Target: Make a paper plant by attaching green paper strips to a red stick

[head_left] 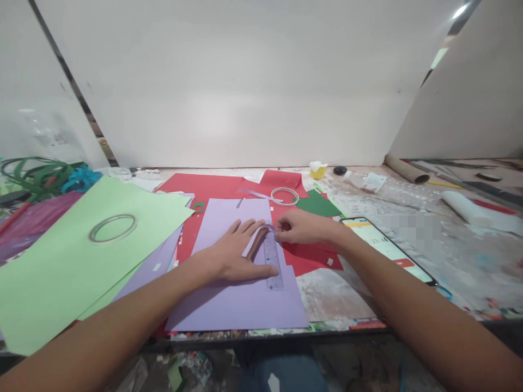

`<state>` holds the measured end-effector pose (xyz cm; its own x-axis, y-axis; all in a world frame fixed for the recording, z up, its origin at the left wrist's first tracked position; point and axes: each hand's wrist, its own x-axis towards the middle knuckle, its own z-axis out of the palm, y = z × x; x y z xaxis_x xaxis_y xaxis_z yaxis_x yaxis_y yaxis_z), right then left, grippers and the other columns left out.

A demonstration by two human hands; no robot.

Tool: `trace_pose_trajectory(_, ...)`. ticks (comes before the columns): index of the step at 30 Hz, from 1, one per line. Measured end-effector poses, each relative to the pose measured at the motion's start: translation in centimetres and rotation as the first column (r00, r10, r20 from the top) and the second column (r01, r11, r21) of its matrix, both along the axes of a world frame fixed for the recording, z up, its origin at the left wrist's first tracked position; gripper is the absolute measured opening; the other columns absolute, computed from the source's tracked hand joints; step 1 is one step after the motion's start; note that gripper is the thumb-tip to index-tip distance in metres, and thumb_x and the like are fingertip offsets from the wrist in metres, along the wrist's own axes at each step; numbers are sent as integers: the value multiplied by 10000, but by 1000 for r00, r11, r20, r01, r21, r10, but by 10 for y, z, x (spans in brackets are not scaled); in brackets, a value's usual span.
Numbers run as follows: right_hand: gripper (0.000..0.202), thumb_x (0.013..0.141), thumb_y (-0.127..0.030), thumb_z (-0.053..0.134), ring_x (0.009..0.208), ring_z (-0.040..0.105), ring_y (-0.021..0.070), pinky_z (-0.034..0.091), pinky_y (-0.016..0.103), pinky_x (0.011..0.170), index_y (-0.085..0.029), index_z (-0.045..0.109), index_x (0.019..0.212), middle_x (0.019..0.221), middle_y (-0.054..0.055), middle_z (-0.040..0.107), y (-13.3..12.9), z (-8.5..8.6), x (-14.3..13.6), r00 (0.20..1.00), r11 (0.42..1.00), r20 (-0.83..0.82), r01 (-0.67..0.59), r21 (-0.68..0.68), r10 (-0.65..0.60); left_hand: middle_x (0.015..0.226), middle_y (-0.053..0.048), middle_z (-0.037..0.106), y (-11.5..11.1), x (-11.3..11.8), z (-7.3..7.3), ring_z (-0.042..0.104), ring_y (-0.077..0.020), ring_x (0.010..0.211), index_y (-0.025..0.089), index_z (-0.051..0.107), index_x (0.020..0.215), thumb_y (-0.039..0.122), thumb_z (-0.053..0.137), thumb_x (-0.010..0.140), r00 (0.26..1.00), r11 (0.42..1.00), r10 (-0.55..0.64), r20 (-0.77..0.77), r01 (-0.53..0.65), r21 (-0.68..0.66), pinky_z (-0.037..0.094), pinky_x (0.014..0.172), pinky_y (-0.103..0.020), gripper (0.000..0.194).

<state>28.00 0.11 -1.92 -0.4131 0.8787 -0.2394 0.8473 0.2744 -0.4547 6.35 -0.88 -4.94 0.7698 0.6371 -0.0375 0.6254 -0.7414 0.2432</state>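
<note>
A sheet of purple paper (241,305) lies before me with a clear plastic ruler (273,267) on it. My left hand (232,250) is flat on the sheet, fingers spread and thumb resting on the ruler. A narrow purple paper strip (254,239) curls up from the sheet beside the ruler. At the strip's far end, my right hand (300,227) is closed in a pinch on it. The fingertips of that hand are small, so the exact grip is partly hidden.
Light green sheets (61,261) with a tape roll (113,227) lie at left. Red paper (204,185) and another tape roll (285,196) are behind. To the right are a lit phone (386,247), a plastic bottle (392,188) and a cardboard tube (406,169). A white panel (245,81) stands behind.
</note>
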Motion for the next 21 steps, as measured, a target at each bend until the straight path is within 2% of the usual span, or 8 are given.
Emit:
trace_pose_trajectory(4,226,817,-245,546,535,413,113,293,260,512,-189,449,620,611,-7,508,-7,6,-7,999,999,39,29,31,-30,1598,-103,221,-1,0,1,162,-309,1470,188,210,1532,818,333,807,1000,1000,-7,-14,7,-1,139,1195,-459,967)
trace_pose_trajectory(9,239,829,-229,522,535,401,114,281,263,514,-192,417,617,612,0,503,-8,6,-11,998,998,64,9,60,-13,1606,-128,172,-1,1,1,121,-320,1479,159,209,1535,814,301,821,998,1000,-27,-51,28,0,84,1201,-478,973)
trace_pose_trajectory(18,196,828,-241,518,557,426,118,293,261,509,-191,450,651,651,7,525,-11,6,-13,999,997,34,1,81,-4,1616,-102,99,0,1,1,16,-293,1491,182,123,1556,823,249,823,995,997,-40,-91,34,-67,30,1201,-499,982)
trace_pose_trajectory(21,197,823,-261,524,551,434,119,302,264,509,-192,460,650,642,4,526,-12,9,-12,999,998,36,5,61,-7,1617,-94,104,0,1,1,18,-301,1490,200,151,1551,819,257,825,996,998,-42,-85,37,-58,31,1196,-523,960)
